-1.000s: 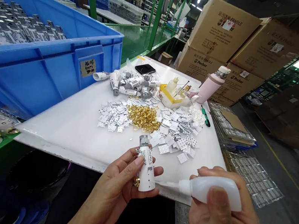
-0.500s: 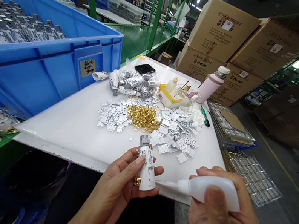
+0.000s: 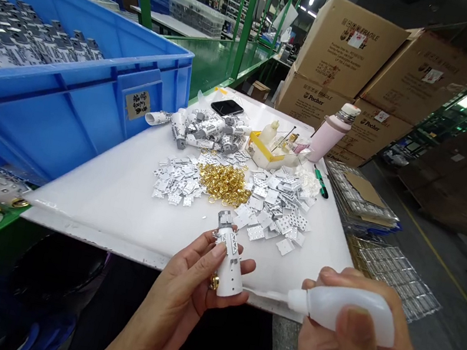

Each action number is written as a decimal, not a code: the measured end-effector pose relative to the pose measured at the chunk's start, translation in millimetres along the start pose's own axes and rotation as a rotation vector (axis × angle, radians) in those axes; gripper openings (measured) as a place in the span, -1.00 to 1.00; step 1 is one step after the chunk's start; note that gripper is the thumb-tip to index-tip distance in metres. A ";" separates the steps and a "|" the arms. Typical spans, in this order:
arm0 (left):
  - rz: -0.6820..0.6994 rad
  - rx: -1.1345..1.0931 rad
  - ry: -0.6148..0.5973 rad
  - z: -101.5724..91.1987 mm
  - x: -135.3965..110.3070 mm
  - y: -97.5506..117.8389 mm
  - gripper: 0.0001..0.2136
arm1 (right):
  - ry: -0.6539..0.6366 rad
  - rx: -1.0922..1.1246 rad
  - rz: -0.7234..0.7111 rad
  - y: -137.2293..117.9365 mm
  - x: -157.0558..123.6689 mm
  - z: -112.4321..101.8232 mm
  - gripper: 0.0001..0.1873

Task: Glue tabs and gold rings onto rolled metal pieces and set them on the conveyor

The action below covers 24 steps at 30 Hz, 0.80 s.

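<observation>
My left hand [image 3: 192,287] is closed around a white tapered plastic model part [image 3: 230,270] with a grey top and grey lattice details. A small gold ring piece [image 3: 214,281] shows at its lower left side. In my right hand [image 3: 359,345] is a translucent white squeeze bottle [image 3: 349,314], its thin nozzle pointing left. The nozzle's tip is close to the part's lower right edge; whether it touches I cannot tell. Beyond the hands lie a heap of gold rings [image 3: 225,184] and small white perforated plates [image 3: 279,206] to its right, with more plates [image 3: 176,180] to its left.
More white model parts [image 3: 205,129] are piled at the back beside a black phone [image 3: 225,107]. A yellow-edged tray [image 3: 264,151], pink flask [image 3: 332,135] and green pen [image 3: 320,182] stand or lie at the right. A large blue crate [image 3: 72,94] is left; cardboard boxes [image 3: 344,50] rise behind.
My right hand has moved right and slightly down with the squeeze bottle, drawing it a little away from the part. My left hand and the model part have stayed almost still.
</observation>
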<state>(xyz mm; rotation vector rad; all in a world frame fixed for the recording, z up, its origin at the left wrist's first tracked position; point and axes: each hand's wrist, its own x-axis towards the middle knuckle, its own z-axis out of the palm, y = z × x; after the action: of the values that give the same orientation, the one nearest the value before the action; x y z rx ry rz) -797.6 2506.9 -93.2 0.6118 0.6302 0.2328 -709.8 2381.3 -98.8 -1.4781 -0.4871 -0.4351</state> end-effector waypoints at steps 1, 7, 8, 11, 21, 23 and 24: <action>-0.001 0.001 -0.002 -0.2 0.1 -0.2 -0.76 | -0.014 -0.005 -0.005 0.4 -0.7 -0.8 -0.72; 0.007 0.002 -0.009 -0.7 2.5 -1.0 -0.75 | -0.076 -0.072 -0.028 1.8 -1.5 -2.2 -0.70; 0.008 0.001 -0.010 -0.7 2.7 -0.9 -0.74 | -0.083 -0.078 -0.033 1.6 -1.1 -2.2 -0.70; 0.012 0.014 -0.012 -1.9 2.6 -1.3 -0.73 | -0.096 -0.074 -0.054 0.7 -0.4 -2.9 -0.71; 0.054 0.007 -0.037 -5.4 4.8 -6.2 -0.74 | -0.053 -0.018 -0.048 -1.6 -6.5 -2.0 -0.73; 0.036 -0.010 -0.035 -5.8 3.6 -4.7 -0.73 | 0.024 0.068 -0.043 -3.5 -4.7 -0.2 -0.71; 0.026 -0.027 -0.041 -6.4 2.9 -4.2 -0.73 | 0.056 0.111 -0.044 -4.3 -3.3 0.8 -0.70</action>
<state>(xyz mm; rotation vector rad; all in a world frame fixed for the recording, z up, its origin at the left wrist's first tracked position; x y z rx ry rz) -799.1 2507.6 -101.2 0.5973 0.5787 0.2520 -714.9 2381.8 -97.0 -1.3472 -0.4926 -0.4760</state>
